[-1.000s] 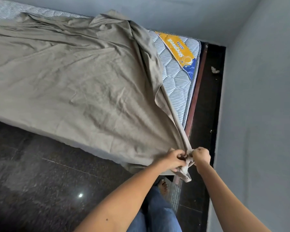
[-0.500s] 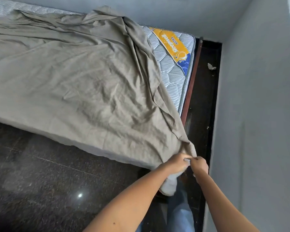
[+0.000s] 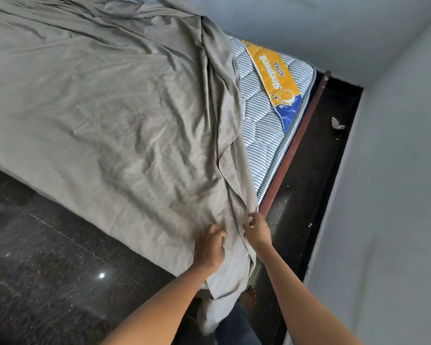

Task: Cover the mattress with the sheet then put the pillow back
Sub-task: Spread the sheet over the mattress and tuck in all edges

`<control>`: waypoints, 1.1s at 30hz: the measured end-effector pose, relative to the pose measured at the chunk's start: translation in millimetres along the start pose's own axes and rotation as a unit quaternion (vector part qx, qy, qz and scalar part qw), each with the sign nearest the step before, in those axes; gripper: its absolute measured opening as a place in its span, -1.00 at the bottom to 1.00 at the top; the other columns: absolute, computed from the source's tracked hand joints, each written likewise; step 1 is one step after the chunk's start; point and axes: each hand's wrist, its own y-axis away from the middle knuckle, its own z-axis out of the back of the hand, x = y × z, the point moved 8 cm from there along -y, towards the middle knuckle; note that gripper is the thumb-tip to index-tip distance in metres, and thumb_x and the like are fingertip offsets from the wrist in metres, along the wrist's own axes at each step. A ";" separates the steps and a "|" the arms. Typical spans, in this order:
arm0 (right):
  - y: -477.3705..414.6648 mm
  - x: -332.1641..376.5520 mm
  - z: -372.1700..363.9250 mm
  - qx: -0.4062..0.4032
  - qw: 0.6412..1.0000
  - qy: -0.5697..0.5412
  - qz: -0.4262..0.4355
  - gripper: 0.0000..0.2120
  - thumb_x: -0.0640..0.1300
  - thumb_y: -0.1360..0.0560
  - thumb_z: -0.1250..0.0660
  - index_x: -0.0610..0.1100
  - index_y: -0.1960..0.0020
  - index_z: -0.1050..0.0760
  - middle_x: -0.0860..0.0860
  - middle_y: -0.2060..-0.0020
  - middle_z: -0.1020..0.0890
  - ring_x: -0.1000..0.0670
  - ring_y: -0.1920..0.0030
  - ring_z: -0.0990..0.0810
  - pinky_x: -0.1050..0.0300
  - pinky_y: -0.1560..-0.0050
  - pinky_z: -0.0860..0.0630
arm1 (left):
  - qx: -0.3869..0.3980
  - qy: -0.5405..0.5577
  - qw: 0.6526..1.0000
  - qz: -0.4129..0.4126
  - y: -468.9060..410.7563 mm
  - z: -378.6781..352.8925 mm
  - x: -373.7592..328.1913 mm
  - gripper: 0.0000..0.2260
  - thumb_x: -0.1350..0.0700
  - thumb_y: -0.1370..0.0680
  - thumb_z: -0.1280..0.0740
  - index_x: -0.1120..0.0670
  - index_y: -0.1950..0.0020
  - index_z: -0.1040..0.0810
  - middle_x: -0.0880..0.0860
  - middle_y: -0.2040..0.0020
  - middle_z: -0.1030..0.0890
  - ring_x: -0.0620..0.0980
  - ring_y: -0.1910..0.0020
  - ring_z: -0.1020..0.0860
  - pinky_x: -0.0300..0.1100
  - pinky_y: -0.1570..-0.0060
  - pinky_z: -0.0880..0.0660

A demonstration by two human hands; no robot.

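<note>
We see the grey sheet [image 3: 105, 115] spread over most of the mattress [image 3: 261, 125], creased and lying askew. It leaves a striped, quilted strip bare along the mattress's right edge, up to the far right corner where the orange and blue label [image 3: 276, 78] sits. Half a second ago the two hands met knuckle to knuckle on the cloth at the near right corner; now they are apart. The left hand [image 3: 209, 247] has shifted to the left along the near edge, and its fingers curl down into the cloth and bunch a fold of it. The right hand [image 3: 256, 230] stays at the near right corner, thumb and fingertips pinching the sheet's hem, which runs taut from there up toward the far edge. Below both hands the loose end of the sheet now hangs longer than before, falling over the person's leg, with a bare foot [image 3: 249, 298] showing beside it. The wooden bed rail [image 3: 291, 155] runs just beside the mattress's right edge. Between the rail and the wall [image 3: 396, 195] the dark floor [image 3: 47, 282] holds a small crumpled scrap [image 3: 337, 123]
</note>
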 end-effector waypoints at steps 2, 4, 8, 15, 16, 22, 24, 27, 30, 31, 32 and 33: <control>-11.7 3.2 -8.6 0.018 0.999 0.042 0.007 -0.72 -0.12 -0.54 -0.23 -0.17 -0.22 -0.36 -0.17 -0.17 -0.50 -0.21 -0.12 -0.51 0.06 0.04 -0.41 | -0.028 0.015 0.999 -0.019 -4.9 3.0 3.5 -0.67 0.43 -0.40 -0.18 0.09 0.06 -0.61 -0.01 -0.06 -0.56 0.10 -0.04 -0.51 -0.15 0.00 -0.44; -15.6 -2.5 -2.0 -0.015 0.997 0.066 -0.031 -0.76 -0.08 -0.55 -0.17 -0.18 -0.15 -0.40 -0.21 -0.13 -0.54 -0.23 -0.10 -0.53 0.01 0.02 -0.42 | -0.050 0.011 0.998 -0.044 -5.5 7.5 5.7 -0.64 0.46 -0.39 -0.22 0.09 0.01 -0.62 -0.01 -0.07 -0.60 0.06 -0.03 -0.55 -0.14 0.01 -0.49; -12.0 -68.4 47.4 -0.152 0.966 -0.024 -0.208 -0.69 -0.18 -0.53 -0.19 -0.27 -0.25 -0.39 -0.31 -0.17 -0.52 -0.31 -0.15 -0.52 -0.10 -0.12 -0.48 | -0.085 -0.030 0.991 -0.098 1.1 13.6 9.6 -0.60 0.43 -0.37 -0.26 0.11 -0.12 -0.61 0.04 -0.07 -0.61 0.06 -0.01 -0.59 -0.09 0.00 -0.57; -10.6 -89.9 79.5 -0.205 0.957 -0.070 -0.192 -0.73 -0.19 -0.54 -0.25 -0.27 -0.19 -0.36 -0.26 -0.20 -0.44 -0.28 -0.04 -0.54 -0.05 0.03 -0.45 | -0.128 -0.105 0.986 -0.021 11.3 26.2 47.9 -0.55 0.45 -0.23 -0.39 0.06 -0.01 -0.62 0.01 0.05 -0.58 0.07 0.09 -0.56 -0.08 0.09 -0.54; -5.7 -77.9 74.8 -0.200 0.966 -0.016 -0.165 -0.76 -0.18 -0.54 -0.25 -0.28 -0.15 -0.40 -0.24 -0.15 -0.47 -0.25 -0.05 -0.53 0.00 0.04 -0.41 | -0.129 -0.120 0.984 0.001 17.1 27.3 51.7 -0.57 0.42 -0.22 -0.41 0.04 0.00 -0.61 0.01 0.08 -0.57 0.05 0.12 -0.55 -0.07 0.12 -0.53; 33.9 -45.4 -53.0 0.199 0.962 0.176 -0.058 -0.80 0.00 -0.52 -0.28 -0.12 0.18 -0.47 -0.03 0.31 -0.59 0.04 0.39 -0.55 0.17 0.34 -0.46 | -0.141 -0.102 0.968 0.183 43.8 37.4 85.3 -0.79 0.15 -0.44 -0.39 0.06 -0.03 -0.46 0.08 -0.01 -0.51 0.06 0.03 -0.47 -0.11 0.12 -0.47; 44.9 -41.0 -61.7 0.176 0.943 0.280 -0.022 -0.72 0.11 -0.49 -0.29 -0.11 0.04 -0.47 -0.02 0.12 -0.59 0.00 0.22 -0.54 0.15 0.24 -0.43 | -0.190 0.050 0.917 0.348 62.9 41.9 116.4 -0.73 0.15 -0.54 -0.28 0.07 -0.23 -0.38 0.17 -0.23 -0.40 0.17 -0.13 -0.42 -0.02 0.07 -0.48; 52.5 -45.9 -69.3 0.169 0.937 0.301 -0.048 -0.69 0.12 -0.49 -0.28 -0.12 -0.01 -0.45 -0.02 0.06 -0.58 -0.03 0.15 -0.55 0.12 0.19 -0.47 | -0.258 0.255 0.801 0.477 85.8 38.7 136.7 -0.58 0.21 -0.61 -0.16 0.12 -0.47 -0.20 0.26 -0.38 -0.26 0.31 -0.18 -0.44 0.10 -0.05 -0.47; 53.0 -51.3 -79.7 0.186 0.945 0.263 -0.056 -0.79 -0.02 -0.53 -0.24 -0.14 0.18 -0.44 -0.08 0.18 -0.63 -0.08 0.18 -0.64 0.09 0.15 -0.58 | -0.253 0.314 0.764 0.503 92.6 34.8 145.0 -0.65 0.26 -0.61 -0.17 0.22 -0.40 -0.28 0.31 -0.31 -0.41 0.31 -0.18 -0.49 0.05 -0.05 -0.47; 52.2 -54.2 -80.6 0.187 0.950 0.243 -0.054 -0.79 -0.07 -0.53 -0.22 -0.15 0.23 -0.44 -0.11 0.19 -0.64 -0.10 0.17 -0.65 0.07 0.14 -0.59 | -0.247 0.326 0.755 0.512 96.4 34.6 149.7 -0.71 0.27 -0.60 -0.18 0.26 -0.32 -0.34 0.32 -0.26 -0.46 0.30 -0.16 -0.50 0.01 0.00 -0.46; 50.7 -58.6 -78.8 0.185 0.955 0.225 -0.055 -0.78 -0.11 -0.53 -0.22 -0.15 0.27 -0.43 -0.13 0.19 -0.64 -0.13 0.16 -0.66 0.04 0.14 -0.59 | -0.237 0.330 0.754 0.517 99.3 33.3 155.8 -0.78 0.27 -0.60 -0.18 0.28 -0.24 -0.39 0.32 -0.22 -0.50 0.28 -0.13 -0.51 -0.02 0.04 -0.44; 49.8 -64.0 -74.5 0.179 0.958 0.213 -0.066 -0.78 -0.12 -0.52 -0.23 -0.13 0.29 -0.43 -0.15 0.17 -0.65 -0.15 0.14 -0.66 0.02 0.15 -0.58 | -0.223 0.320 0.763 0.515 101.0 33.7 161.3 -0.82 0.28 -0.60 -0.18 0.28 -0.18 -0.43 0.31 -0.19 -0.52 0.27 -0.11 -0.52 -0.05 0.08 -0.43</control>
